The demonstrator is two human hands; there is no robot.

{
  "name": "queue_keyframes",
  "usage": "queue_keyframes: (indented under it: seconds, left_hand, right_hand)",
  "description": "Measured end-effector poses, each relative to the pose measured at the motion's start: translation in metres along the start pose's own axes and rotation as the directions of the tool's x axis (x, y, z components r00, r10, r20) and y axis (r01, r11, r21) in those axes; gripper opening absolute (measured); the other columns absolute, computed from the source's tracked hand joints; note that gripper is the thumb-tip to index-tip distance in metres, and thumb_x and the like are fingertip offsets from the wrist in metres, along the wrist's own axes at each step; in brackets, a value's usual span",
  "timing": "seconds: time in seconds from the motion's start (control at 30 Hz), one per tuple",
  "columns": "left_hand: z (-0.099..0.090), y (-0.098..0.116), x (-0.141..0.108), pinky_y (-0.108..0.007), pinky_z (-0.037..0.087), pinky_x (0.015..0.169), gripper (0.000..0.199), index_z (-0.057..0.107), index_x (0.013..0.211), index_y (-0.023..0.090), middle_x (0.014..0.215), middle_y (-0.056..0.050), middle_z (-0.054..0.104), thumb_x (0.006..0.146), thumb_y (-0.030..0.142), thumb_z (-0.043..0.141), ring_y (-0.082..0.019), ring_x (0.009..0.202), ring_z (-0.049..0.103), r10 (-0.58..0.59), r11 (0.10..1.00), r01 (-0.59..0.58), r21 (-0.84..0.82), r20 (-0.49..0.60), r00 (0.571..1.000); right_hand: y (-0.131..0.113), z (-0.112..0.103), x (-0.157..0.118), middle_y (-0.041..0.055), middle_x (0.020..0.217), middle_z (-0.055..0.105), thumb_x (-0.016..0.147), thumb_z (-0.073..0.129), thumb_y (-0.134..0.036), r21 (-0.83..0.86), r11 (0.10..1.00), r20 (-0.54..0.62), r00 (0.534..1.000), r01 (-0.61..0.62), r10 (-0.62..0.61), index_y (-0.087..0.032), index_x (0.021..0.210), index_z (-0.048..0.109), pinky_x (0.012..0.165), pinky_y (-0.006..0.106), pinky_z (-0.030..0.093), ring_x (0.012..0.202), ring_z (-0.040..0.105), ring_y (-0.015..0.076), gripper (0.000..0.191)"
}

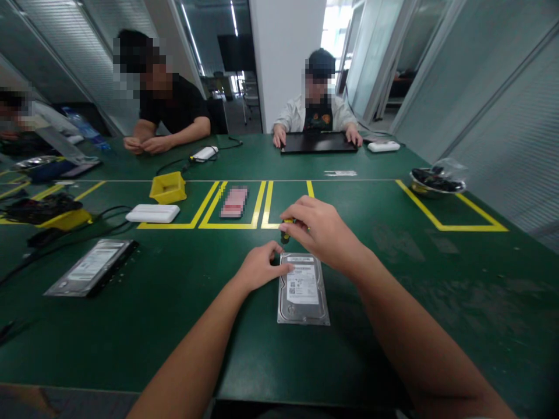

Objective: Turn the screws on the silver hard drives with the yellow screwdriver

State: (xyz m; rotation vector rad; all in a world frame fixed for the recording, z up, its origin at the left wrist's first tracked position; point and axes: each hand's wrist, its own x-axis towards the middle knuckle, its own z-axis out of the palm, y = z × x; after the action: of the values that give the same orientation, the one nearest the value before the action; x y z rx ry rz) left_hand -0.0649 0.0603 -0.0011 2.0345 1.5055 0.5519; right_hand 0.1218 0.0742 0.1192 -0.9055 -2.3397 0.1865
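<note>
A hard drive (pixel 303 291) with a white label lies flat on the green table in front of me. My left hand (pixel 261 267) grips its far left corner, thumb resting on the top face and fingers curled at the edge. Just above that same end, my right hand (pixel 317 230) pinches a small yellow-and-black screwdriver (pixel 286 230), held roughly upright. Most of its handle is covered by my fingers, and I cannot tell whether its tip touches the drive.
On the left lie another hard drive (pixel 91 267), a white power strip (pixel 152 213) and a yellow bin (pixel 168 188). A pink-screened phone (pixel 234 202) lies beyond my hands. At right stands a bowl of dark parts (pixel 438 180). Across the table, one person holds a black panel (pixel 319 142).
</note>
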Motion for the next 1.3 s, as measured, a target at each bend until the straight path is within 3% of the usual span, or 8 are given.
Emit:
queue_keyframes:
  seconds: [0.23,0.43,0.6,0.83,1.3]
  left_hand:
    - [0.001,-0.005,-0.003,-0.026,0.028,0.058,0.02,0.062,0.099,0.019,0.062,0.005,0.049,0.088,0.036,0.056,-0.013,0.058,0.048,0.094,0.996,-0.094,0.01,-0.068,0.993]
    - [-0.001,-0.009,0.0,-0.026,0.028,0.057,0.014,0.064,0.095,0.018,0.058,0.006,0.047,0.087,0.024,0.053,-0.012,0.055,0.047,0.094,0.995,-0.096,-0.01,-0.092,0.991]
    - [-0.002,-0.013,0.003,-0.025,0.029,0.057,0.013,0.064,0.093,0.019,0.058,0.006,0.048,0.089,0.025,0.053,-0.012,0.055,0.048,0.11,0.993,-0.112,-0.022,-0.08,0.991]
    - [-0.004,-0.016,0.006,-0.025,0.029,0.057,0.015,0.063,0.09,0.019,0.062,0.005,0.054,0.091,0.029,0.052,-0.012,0.058,0.05,0.124,0.992,-0.126,-0.023,-0.058,0.991]
    - [-0.006,-0.018,0.009,-0.025,0.028,0.057,0.017,0.065,0.089,0.019,0.062,0.004,0.053,0.091,0.03,0.052,-0.013,0.058,0.049,0.121,0.992,-0.122,-0.017,-0.024,0.992]
  right_hand:
    - [0.001,0.004,-0.002,0.0067,0.09,0.065,0.089,0.063,-0.018,0.024,0.999,-0.057,0.998,0.039,-0.037,-0.01,0.1,0.067,0.072,0.027,0.043,0.075,0.056,0.014,0.014]
    - [0.002,0.005,-0.001,0.0082,0.093,0.069,0.09,0.059,-0.016,0.042,0.997,-0.049,0.997,0.069,-0.067,-0.011,0.097,0.068,0.077,0.028,0.045,0.084,0.061,0.0162,0.013]
    - [0.002,0.005,0.0,0.0097,0.096,0.07,0.091,0.056,-0.013,0.073,0.993,-0.038,0.995,0.093,-0.09,-0.01,0.099,0.07,0.084,0.03,0.046,0.093,0.063,0.0178,0.017]
    - [0.0,0.007,0.001,0.0076,0.095,0.067,0.089,0.061,-0.018,0.071,0.997,-0.037,0.999,0.031,-0.028,-0.013,0.098,0.07,0.075,0.027,0.046,0.083,0.06,0.0146,0.013]
    - [0.002,0.007,0.001,0.0095,0.114,0.071,0.092,0.047,-0.009,0.036,0.996,-0.009,0.997,0.076,-0.076,-0.012,0.111,0.07,0.096,0.034,0.049,0.108,0.064,0.0187,0.03]
